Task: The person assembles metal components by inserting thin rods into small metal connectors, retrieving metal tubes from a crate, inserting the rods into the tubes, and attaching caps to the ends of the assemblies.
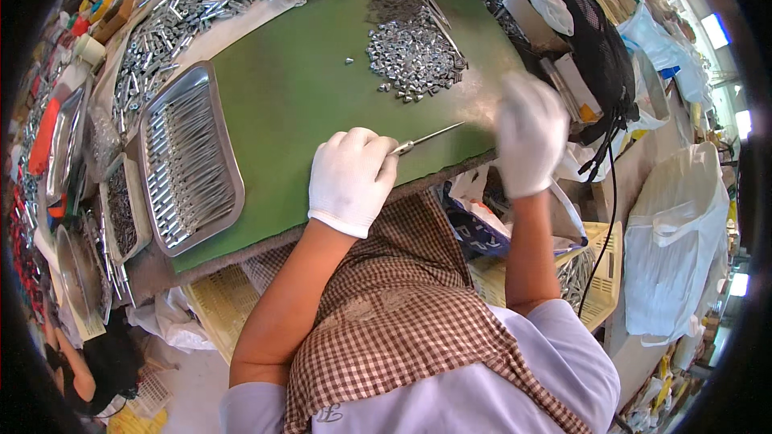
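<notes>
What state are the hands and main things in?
Pointed tool, held, tip exposed
Left hand, gloved, closed around that tool
Right hand, gloved, blurred; grip unclear
Metal tray, uncovered, holding slender metal pieces
Small metal parts, loose, piled on the green surface
Checked apron, worn, creased

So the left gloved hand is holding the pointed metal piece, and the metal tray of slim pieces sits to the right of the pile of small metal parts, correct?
Not quite: the head view shows the metal tray of slim pieces to the left of the pile of small metal parts. The left gloved hand is indeed holding the pointed metal piece.
</notes>
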`<state>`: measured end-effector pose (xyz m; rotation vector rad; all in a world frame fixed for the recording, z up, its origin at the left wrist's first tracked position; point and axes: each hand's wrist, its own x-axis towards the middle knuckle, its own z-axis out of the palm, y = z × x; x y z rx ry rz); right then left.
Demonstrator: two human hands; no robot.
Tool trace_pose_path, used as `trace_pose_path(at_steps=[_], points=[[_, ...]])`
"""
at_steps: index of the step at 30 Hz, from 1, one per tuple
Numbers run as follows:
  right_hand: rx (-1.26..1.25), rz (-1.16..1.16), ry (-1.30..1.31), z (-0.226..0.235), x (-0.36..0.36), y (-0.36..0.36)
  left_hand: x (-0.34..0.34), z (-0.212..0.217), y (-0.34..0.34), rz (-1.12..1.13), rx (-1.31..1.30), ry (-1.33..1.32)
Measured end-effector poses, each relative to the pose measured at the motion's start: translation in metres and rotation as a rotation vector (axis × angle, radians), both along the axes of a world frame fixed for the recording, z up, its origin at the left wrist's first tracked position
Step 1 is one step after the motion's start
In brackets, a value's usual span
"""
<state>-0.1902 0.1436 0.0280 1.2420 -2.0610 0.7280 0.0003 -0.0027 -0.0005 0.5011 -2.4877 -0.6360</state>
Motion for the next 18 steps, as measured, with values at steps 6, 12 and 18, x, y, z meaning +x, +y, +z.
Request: trace_pose_path(at_steps=[6,12,18], points=[[0.449,-0.63,-0.14,-0.021,-0.104,0.042,-0.001,-0.003,0.002,-0.001,-0.019,0.0],[0.281,-0.333,-0.294,-0.025,-0.087,0.041,0.003,0.0,0.0,0.018,-0.04,-0.024],[0.399,0.2,-0.363,-0.007,0.061,0.023,0.002,-0.006,-0.002,0.005,-0.045,0.029]])
